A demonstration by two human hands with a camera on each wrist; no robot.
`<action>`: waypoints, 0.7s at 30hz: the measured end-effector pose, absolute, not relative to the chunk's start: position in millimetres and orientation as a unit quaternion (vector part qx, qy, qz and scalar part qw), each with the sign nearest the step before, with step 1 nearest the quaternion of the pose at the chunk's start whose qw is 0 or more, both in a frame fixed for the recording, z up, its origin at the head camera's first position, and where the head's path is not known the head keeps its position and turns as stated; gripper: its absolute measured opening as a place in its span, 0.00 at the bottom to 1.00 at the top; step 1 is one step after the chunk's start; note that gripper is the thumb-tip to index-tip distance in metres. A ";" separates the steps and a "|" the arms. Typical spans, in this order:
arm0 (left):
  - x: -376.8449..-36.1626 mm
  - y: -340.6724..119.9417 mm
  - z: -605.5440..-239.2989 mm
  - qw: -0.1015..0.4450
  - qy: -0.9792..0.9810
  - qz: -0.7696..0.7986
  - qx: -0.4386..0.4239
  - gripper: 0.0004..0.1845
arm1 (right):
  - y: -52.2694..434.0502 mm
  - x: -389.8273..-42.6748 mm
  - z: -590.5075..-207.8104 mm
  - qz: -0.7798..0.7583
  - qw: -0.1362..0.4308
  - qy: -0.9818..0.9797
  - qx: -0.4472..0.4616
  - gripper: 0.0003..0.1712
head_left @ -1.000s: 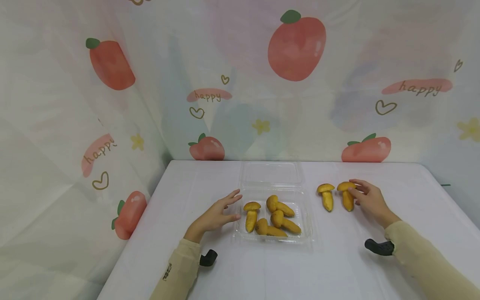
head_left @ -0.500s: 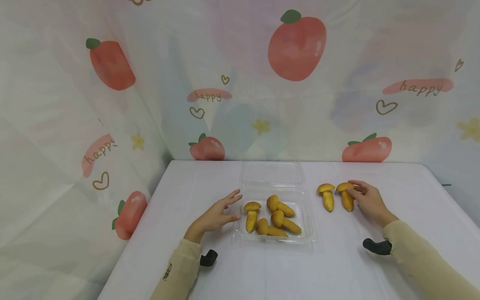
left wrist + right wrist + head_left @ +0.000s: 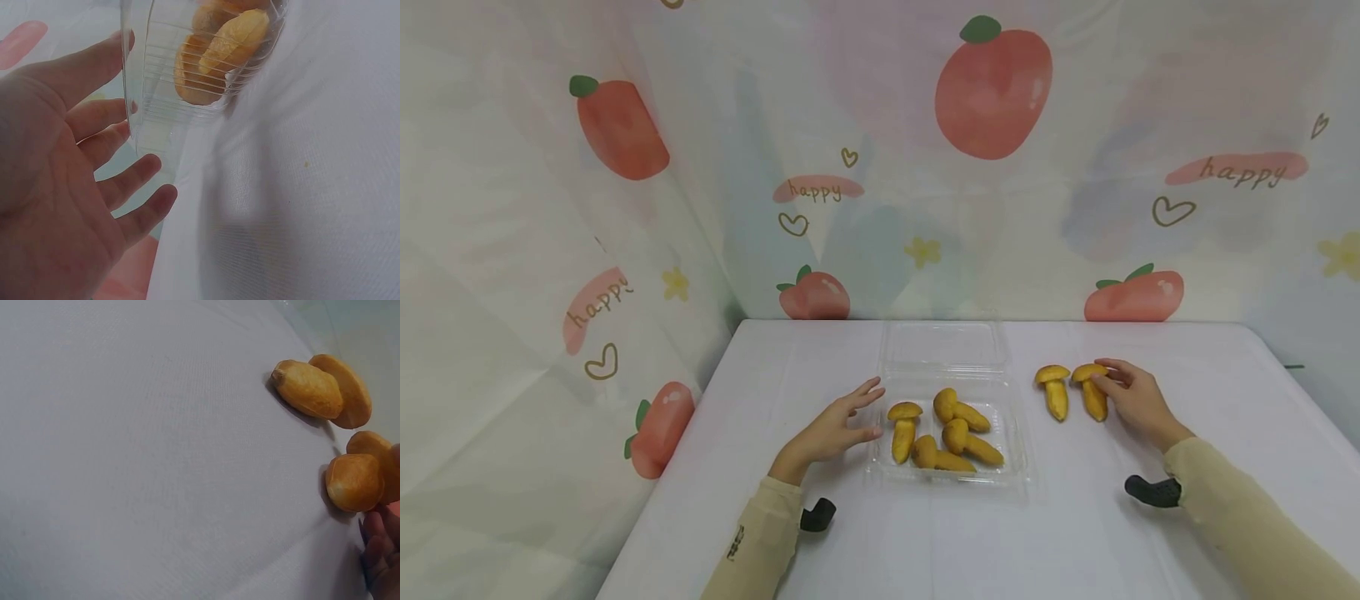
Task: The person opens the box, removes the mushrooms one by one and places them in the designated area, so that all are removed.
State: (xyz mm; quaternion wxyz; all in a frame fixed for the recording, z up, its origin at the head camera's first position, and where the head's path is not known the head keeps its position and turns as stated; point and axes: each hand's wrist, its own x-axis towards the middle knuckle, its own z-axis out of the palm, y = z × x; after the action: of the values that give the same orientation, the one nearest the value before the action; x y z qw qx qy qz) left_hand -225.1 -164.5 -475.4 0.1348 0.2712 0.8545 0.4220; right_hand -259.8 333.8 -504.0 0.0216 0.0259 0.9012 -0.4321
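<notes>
Now the right hand (image 3: pixel 1138 398) rests on the white table (image 3: pixel 1075 542), its fingertips (image 3: pixel 378 540) touching a mushroom (image 3: pixel 1092 390) that lies there; thumb and forefinger close lightly on its cap, though the mushroom is not lifted. In the right wrist view that mushroom (image 3: pixel 357 478) sits at the edge of the frame, and whether the fingers truly pinch it cannot be told there. Just beside it, to the left, lies a second mushroom (image 3: pixel 1054 390), apart from the hand.

The left hand (image 3: pixel 835 429) lies flat with fingers straight and spread, holding nothing, its fingertips against the left wall of a clear tray (image 3: pixel 1011 467). In the left wrist view the fingers (image 3: pixel 94 72) touch the ribbed plastic wall of the tray (image 3: pixel 147 100). Four mushrooms lie inside: one (image 3: pixel 902 429) nearest the left hand, cap away from the person, and three (image 3: pixel 958 429) bunched together in the middle. The tray's lid (image 3: pixel 942 346) lies open behind it. A printed cloth (image 3: pixel 880 150) with peaches hangs behind the table.
</notes>
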 end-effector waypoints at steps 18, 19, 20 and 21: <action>-224.6 -162.6 -473.9 0.132 0.859 0.419 0.262 0.36 | 335.2 -257.3 -500.2 -0.422 0.020 0.906 -0.003 0.37; -224.7 -162.5 -474.0 0.132 0.859 0.419 0.262 0.36 | 335.3 -257.3 -500.1 -0.421 0.020 0.907 -0.004 0.37; -224.7 -162.6 -474.1 0.132 0.860 0.418 0.262 0.36 | 335.5 -257.4 -500.0 -0.421 0.022 0.907 -0.005 0.37; -224.7 -162.5 -474.2 0.132 0.860 0.418 0.262 0.36 | 335.7 -257.4 -500.0 -0.421 0.023 0.907 -0.005 0.37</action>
State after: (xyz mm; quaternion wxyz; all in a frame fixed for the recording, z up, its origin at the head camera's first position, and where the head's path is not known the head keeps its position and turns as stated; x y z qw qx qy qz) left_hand -224.7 -162.5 -474.2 0.1323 0.2617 0.8598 0.4181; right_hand -257.4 335.7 -500.0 0.0228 -0.0055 0.9068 -0.4208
